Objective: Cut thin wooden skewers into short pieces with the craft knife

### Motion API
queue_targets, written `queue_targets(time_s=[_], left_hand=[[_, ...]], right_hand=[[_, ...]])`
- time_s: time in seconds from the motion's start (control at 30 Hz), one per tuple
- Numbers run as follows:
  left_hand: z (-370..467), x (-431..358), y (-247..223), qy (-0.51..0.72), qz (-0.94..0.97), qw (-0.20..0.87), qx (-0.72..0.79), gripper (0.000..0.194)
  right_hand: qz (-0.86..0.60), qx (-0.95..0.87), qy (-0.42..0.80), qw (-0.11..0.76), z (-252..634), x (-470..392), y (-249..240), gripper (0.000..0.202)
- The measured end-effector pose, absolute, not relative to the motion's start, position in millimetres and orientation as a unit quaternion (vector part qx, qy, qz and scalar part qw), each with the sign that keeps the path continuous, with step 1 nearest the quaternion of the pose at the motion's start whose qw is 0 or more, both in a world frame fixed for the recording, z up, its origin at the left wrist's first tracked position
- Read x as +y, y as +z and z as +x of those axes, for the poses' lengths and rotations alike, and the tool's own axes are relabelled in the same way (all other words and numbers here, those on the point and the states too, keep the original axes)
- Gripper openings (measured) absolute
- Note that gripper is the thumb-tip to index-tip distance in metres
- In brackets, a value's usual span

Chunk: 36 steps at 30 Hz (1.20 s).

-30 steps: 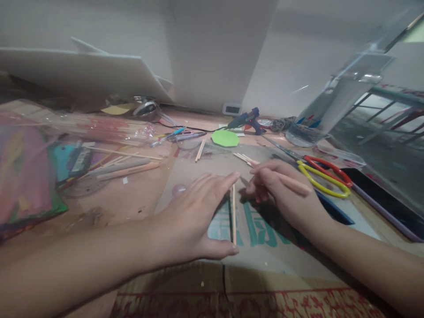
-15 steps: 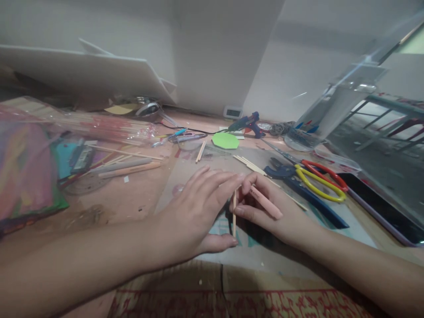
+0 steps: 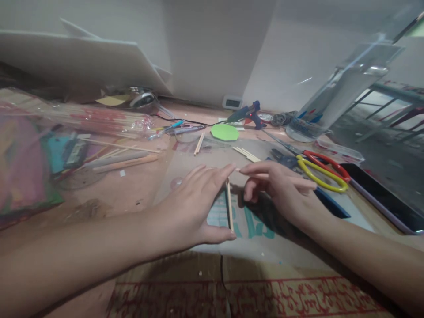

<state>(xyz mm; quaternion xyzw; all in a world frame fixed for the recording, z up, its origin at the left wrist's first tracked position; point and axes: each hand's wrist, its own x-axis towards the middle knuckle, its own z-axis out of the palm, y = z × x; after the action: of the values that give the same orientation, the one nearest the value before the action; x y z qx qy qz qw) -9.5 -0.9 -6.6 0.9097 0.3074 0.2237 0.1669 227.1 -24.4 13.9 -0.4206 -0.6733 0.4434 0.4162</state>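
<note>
Between the thumb and fingertips of my left hand (image 3: pixel 202 205), a thin wooden stick (image 3: pixel 229 205) is held by its two ends, above a sheet (image 3: pixel 198 176) with teal print. My right hand (image 3: pixel 278 190) grips a slim pink pen (image 3: pixel 300 181), whose tip is close to the left fingertips and the far end of the stick. Its remaining fingers are curled below. Just beyond the hands, a few short cut sticks (image 3: pixel 245 153) lie on the sheet, with two more sticks (image 3: pixel 199 144) farther left. A bright green paper polygon (image 3: pixel 224 132) rests behind them.
Right of my hand are red-and-yellow-handled scissors (image 3: pixel 323 172), dark blue pliers (image 3: pixel 331 204), a phone (image 3: pixel 384 196) and a clear container (image 3: pixel 318 110). A blue glue gun (image 3: pixel 247 115) lies at the back. On the left are bagged sticks (image 3: pixel 99 121) and a colourful bag (image 3: pixel 26 163).
My right hand has let go of the stick and turned palm-down, bringing the pink pen's tip towards the left fingertips. The left hand keeps the stick. The view has shifted slightly.
</note>
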Motion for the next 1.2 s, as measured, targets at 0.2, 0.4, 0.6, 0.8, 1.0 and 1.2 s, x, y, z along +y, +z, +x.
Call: queue_targets(time_s=[0.2, 0.4, 0.6, 0.8, 1.0, 1.2], left_hand=[[-9, 0, -4, 0.172, 0.901, 0.207, 0.341, 0.108], [-10, 2, -1, 0.149, 0.899, 0.217, 0.35, 0.107], [-10, 2, -1, 0.159, 0.899, 0.214, 0.349, 0.11], [-11, 0, 0, 0.154, 0.899, 0.209, 0.354, 0.108], [-9, 1, 0, 0.155, 0.899, 0.21, 0.352, 0.108], [-8, 2, -1, 0.152, 0.902, 0.203, 0.349, 0.107]], right_hand=[[-0.431, -0.744, 0.421, 0.287, 224, -31, 27, 0.016], [-0.462, -0.717, 0.437, 0.285, 219, -35, 21, 0.024], [-0.441, -0.753, 0.41, 0.266, 221, -36, 21, 0.025], [-0.435, -0.752, 0.421, 0.26, 219, -36, 20, 0.025], [-0.499, -0.73, 0.395, 0.25, 216, -36, 22, 0.027], [-0.444, -0.751, 0.416, 0.256, 219, -36, 21, 0.026]])
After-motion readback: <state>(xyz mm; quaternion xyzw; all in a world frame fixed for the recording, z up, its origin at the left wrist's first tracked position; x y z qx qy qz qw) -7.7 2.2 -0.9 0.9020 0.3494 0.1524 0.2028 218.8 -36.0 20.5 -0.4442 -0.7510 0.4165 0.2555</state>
